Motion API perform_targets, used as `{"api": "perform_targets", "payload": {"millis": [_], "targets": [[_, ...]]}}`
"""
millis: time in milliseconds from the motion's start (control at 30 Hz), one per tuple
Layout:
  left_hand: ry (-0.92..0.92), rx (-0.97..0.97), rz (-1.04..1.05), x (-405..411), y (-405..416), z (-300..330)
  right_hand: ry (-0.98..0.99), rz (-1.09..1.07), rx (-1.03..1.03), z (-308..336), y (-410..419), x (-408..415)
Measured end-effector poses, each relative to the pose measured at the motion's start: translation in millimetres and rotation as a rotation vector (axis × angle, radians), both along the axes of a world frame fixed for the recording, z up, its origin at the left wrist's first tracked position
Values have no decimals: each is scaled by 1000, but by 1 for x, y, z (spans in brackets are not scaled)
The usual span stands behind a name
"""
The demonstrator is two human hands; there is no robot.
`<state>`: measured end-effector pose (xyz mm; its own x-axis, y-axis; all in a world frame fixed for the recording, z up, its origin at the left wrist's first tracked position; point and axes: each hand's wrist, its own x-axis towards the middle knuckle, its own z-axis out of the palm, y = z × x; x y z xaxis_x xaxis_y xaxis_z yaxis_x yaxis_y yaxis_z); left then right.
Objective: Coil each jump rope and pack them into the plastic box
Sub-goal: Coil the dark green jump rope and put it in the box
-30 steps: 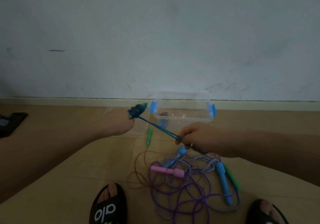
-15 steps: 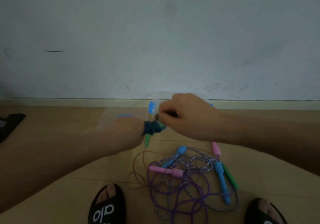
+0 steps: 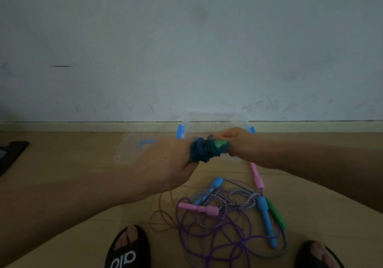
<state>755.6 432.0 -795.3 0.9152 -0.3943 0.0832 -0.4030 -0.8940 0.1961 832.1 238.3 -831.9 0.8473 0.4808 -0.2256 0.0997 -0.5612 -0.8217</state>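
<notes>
A tan tiled floor (image 3: pixel 62 184) meets a pale skirting board at 12 o'clock, where a clear plastic box with blue latches (image 3: pixel 215 120) sits, its transparent flat lid (image 3: pixel 134 149) just beside it at 9 o'clock. At 6 o'clock lies a tangle of purple and striped jump ropes with pink, blue and green handles (image 3: pixel 230 220). Two black slide sandals (image 3: pixel 127 249) flank it. A dark object, possibly a mat (image 3: pixel 11 153), lies at 9 o'clock.

One view only, head-worn, wide-angle. It looks forward and down from above the person's forearms, facing the wall (image 3: pixel 190 39) and its baseboard (image 3: pixel 83 126) straight on. Floor (image 3: pixel 62 153) fills the lower half; both sandalled feet (image 3: pixel 128 247) sit at the bottom edge, so it's close in. Dim light, probably blurring fine detail.
</notes>
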Motion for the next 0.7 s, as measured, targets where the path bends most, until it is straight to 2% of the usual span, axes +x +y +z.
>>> {"api": "perform_targets", "payload": {"millis": [167, 300, 400, 467, 633, 700], "targets": [[94, -85, 61, 5, 5, -16, -2, 37, 22, -11, -1, -27], [101, 67, -54, 4, 9, -13, -124, -122, 36, 15, -14, -10], [152, 193, -126, 2, 7, -15, -179, -95, 60, 36, -15, -1], [126, 202, -157, -1, 1, -12, -192, -54, 33, 39, -9, -1], [-35, 181, -177, 2, -4, 5, -77, -16, -48, 20, -5, -7], [-29, 116, -204, -1, 1, 3, 0, 1, -54, 9, -3, -14]]}}
